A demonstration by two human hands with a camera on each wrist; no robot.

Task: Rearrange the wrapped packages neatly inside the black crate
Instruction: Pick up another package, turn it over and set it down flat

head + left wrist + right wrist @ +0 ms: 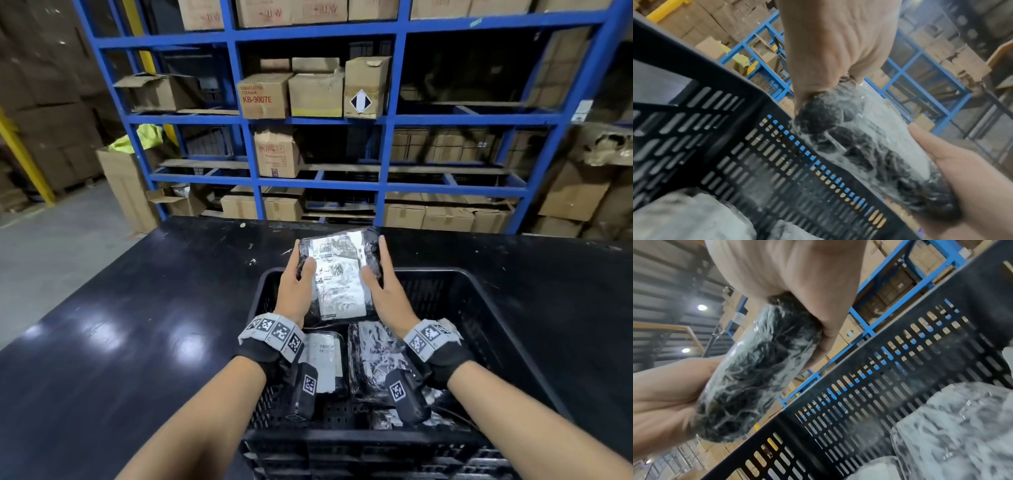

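Roughly midway, the left hand (297,286) and right hand (385,284) each clasp the labelled wrapped package (337,274) above the black crate (455,291), still unplaced, while two packages (373,356) lie loosely inside.

Glossy, crinkled plastic film wraps the packages (337,274); the black crate (455,298) is matt perforated plastic; the table (137,325) shines.

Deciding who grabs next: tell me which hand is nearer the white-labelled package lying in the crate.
Left. The left hand is directly above-beyond the white-labelled package; the right hand is farther right.
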